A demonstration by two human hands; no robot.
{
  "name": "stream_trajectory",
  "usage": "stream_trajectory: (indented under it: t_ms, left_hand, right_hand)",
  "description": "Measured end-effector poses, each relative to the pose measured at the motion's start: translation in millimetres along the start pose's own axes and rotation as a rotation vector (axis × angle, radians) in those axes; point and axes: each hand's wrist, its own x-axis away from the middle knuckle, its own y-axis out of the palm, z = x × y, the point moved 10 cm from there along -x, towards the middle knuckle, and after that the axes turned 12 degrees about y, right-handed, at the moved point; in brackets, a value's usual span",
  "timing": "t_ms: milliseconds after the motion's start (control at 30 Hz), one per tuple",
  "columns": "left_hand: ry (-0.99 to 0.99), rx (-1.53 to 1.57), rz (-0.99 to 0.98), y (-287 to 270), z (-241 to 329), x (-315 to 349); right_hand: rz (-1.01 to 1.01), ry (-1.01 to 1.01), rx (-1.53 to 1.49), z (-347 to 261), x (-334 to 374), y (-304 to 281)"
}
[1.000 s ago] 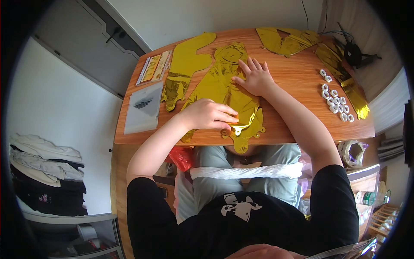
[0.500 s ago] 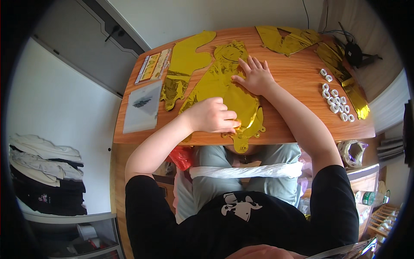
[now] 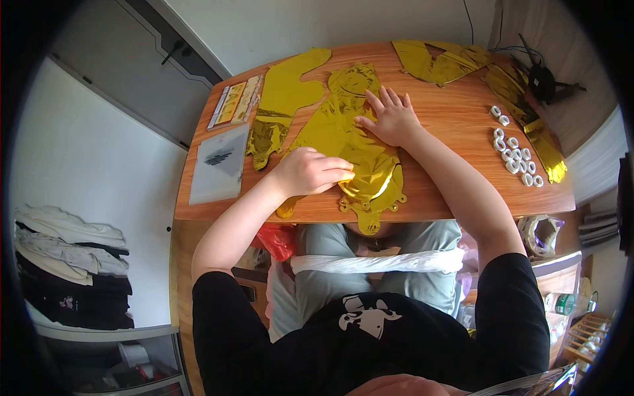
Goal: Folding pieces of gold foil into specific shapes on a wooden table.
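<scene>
Head view: left hand (image 3: 308, 173) pinches gold foil (image 3: 343, 131); right hand (image 3: 393, 123) rests splayed on it.

Glossy gold foil (image 3: 376, 142) on a wood-grained table (image 3: 456, 125)
The foil is creased, mirror-bright in places; the table looks smooth; the folder (image 3: 214, 186) at left looks translucent plastic, the near shirt (image 3: 429, 343) matt black cloth.

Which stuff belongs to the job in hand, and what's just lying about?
In use:
central gold foil: left hand pinches it, right hand spread over its edge

Apparently just lying about:
left-side gold foil, untouched
far gold foil, untouched
white rings
pale sheet
black antenna device
red bag
</scene>
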Motion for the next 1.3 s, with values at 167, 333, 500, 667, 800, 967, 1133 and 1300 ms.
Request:
stream_trajectory:
  t_ms: [167,333,500,667,800,967,1133,1300]
  left_hand:
    - [-0.043,0.2,-0.007,5,-8,-9]
    - [-0.037,0.293,-0.052,11,-9,-28]
    - [-0.016,0.239,0.011,14,-3,-40]
    - [-0.145,0.27,0.04,28,-5,-40]
    - [-0.419,0.655,0.179,45,-24,-17]
    - [-0.452,0.773,0.174,61,-30,-4]
    - [-0.314,0.682,0.081,48,-23,-19]
    - [-0.188,0.441,-0.119,31,-18,-33]
  right_hand:
    - [-0.008,0.001,0.005,-2,1,0]
    - [0.009,0.003,0.01,0,-2,1]
    - [0.005,-0.003,0.003,-1,-2,1]
    - [0.001,0.003,0.004,3,-3,2]
    - [-0.019,0.001,0.005,1,-3,2]
    - [-0.015,0.0,-0.008,0,-3,1]
    - [-0.006,0.007,-0.01,2,-3,3]
    - [-0.006,0.002,-0.018,2,-3,3]
